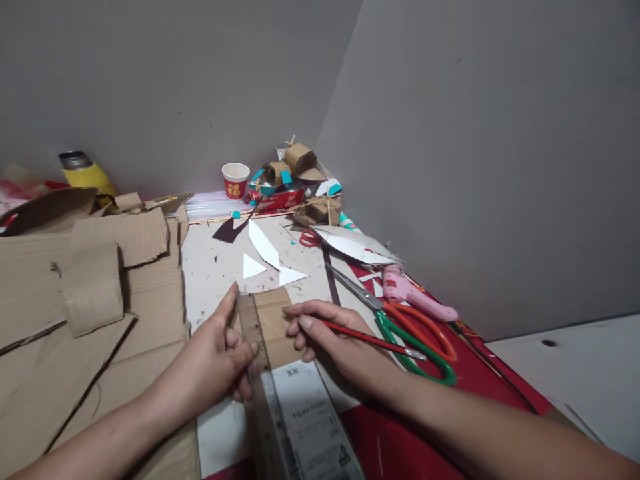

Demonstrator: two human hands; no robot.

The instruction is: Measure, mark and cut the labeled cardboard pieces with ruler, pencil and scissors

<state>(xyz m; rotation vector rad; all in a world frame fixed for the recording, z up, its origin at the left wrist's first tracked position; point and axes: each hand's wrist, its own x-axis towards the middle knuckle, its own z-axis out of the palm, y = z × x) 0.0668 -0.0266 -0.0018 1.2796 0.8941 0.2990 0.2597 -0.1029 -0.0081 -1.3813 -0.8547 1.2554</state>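
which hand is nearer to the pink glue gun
Right. The right hand, holding the red pencil, is left of the pink glue gun, with the scissors between them; the left hand is farther left, its thumb on the ruler.

Dim, flat, neutral light; source out of shot. Grey walls (175, 80) from 10 to 2 o'clock read dull and even. White paper cutouts (263, 245), just off centre toward 9, are brightest, surface detail nearly washed out. Soft shadow below right hand (333, 333), toward 5. Label (307, 413) at 6: small print mushy. Wide-angle stretch on left forearm (125, 420) at 8, right forearm (480, 413) at 4.
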